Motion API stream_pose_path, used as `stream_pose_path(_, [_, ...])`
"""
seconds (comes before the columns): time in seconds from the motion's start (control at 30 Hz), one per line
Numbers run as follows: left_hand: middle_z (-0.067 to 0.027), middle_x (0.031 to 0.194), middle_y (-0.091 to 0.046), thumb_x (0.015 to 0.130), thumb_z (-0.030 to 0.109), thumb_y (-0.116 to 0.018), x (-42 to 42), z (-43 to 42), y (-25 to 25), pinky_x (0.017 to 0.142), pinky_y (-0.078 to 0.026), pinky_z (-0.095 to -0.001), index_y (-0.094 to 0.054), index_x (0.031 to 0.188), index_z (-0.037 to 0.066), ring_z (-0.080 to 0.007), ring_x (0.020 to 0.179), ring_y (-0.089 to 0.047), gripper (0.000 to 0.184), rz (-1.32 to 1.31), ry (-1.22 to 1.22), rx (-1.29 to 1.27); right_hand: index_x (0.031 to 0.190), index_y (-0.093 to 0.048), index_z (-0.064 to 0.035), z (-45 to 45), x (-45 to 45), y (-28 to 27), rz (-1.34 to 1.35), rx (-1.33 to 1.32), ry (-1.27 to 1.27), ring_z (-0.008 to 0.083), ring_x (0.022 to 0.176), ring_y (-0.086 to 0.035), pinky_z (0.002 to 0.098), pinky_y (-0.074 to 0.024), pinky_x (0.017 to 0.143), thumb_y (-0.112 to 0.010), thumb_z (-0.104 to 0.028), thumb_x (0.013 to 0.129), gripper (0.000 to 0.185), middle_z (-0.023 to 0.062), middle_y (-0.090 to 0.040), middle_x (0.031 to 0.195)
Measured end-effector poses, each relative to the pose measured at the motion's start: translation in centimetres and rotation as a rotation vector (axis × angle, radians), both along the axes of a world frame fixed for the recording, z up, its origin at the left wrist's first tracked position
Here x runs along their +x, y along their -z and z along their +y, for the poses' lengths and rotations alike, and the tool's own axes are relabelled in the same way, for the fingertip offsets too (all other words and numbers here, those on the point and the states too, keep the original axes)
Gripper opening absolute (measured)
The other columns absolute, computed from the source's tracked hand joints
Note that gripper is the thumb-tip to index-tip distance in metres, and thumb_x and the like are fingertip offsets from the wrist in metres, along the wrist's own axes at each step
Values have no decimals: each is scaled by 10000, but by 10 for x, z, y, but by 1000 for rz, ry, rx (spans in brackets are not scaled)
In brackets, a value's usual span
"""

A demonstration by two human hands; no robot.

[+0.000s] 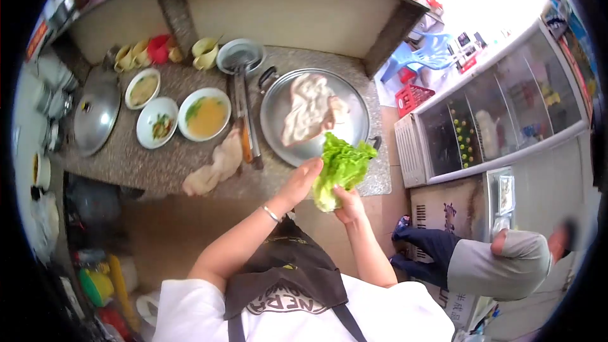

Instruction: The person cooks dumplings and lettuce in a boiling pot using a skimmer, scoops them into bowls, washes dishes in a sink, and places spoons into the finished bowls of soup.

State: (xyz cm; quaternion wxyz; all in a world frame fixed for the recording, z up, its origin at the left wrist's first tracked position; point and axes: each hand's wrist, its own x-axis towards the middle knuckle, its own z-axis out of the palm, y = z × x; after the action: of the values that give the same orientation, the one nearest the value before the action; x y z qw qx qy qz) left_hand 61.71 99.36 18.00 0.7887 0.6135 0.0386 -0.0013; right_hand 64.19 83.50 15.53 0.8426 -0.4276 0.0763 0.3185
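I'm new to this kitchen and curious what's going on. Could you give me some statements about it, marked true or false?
1. The right hand holds leafy green lettuce. True.
2. The wide metal pan is covered by a domed lid. False: the pan is uncovered, with pale food in it; the lid rests toward the left end of the counter.
3. There is a bracelet on the left wrist. True.
4. The bowl of yellowish liquid stands on the floor. False: it stands on the counter.
5. A blue plastic chair stands beyond the counter. True.
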Motion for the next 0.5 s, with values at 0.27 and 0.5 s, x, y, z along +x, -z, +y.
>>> stream_pose_path(0.27, [-164, 1163, -444, 688, 263, -641, 191, 30, 65, 916, -346, -426, -463, 1169, 95, -342, 1007, -484, 539, 60, -246, 1266, 1222, -393, -73, -122, 83, 2, -49, -52, 271, 226, 1054, -480, 385, -410, 886, -557, -9, 799, 459, 71, -490, 1151])
stream_pose_path(0.5, [-165, 1109, -450, 632, 245, -663, 239, 31, 66, 813, -446, -413, -514, 1120, 131, -337, 954, -535, 523, 112, 31, 1401, 1238, -366, -51, -164, 78, 24, 47, -92, 477, 219, 1055, -478, 370, -403, 886, -591, -22, 784, 508, 68, -480, 1165])
